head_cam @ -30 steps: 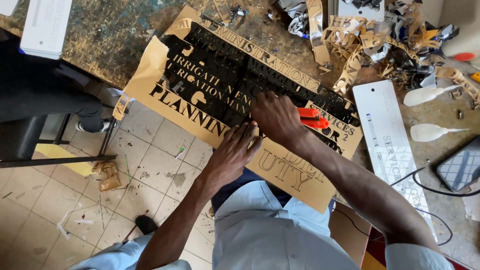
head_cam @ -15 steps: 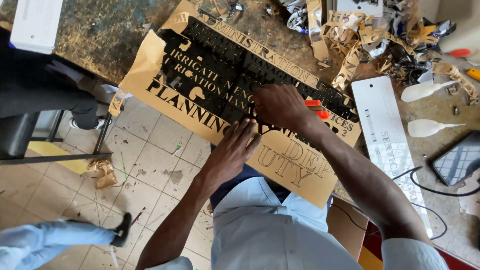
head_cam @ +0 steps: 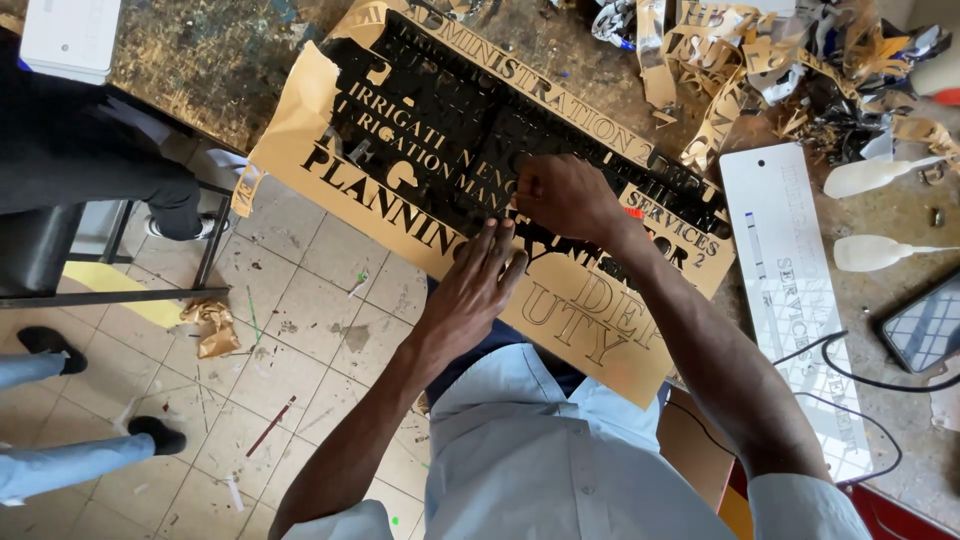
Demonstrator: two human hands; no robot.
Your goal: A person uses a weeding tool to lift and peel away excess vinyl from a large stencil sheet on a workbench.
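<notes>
A large gold sheet [head_cam: 590, 320] with black cut-out lettering lies over the edge of a worn workbench [head_cam: 200, 70]. My left hand [head_cam: 475, 285] rests flat on the sheet's lower part with its fingers spread, pressing it down. My right hand [head_cam: 565, 198] is just above it with the fingers curled tight against the black lettering. A sliver of an orange-red tool handle [head_cam: 635, 212] shows beside that hand; the rest is hidden. Both fingertips meet near the sheet's middle.
A white lettered strip [head_cam: 790, 290] lies right of the sheet, with two white nozzle bottles [head_cam: 870, 175], a phone [head_cam: 925, 330] and a black cable [head_cam: 850, 380]. Gold and black offcuts [head_cam: 800, 70] pile up at top right. Another person's legs [head_cam: 60, 465] stand on the tiled floor at left.
My left hand has slid up the sheet to lie beside the right hand. The right hand has shifted slightly left. Another person's legs have come in at the lower left.
</notes>
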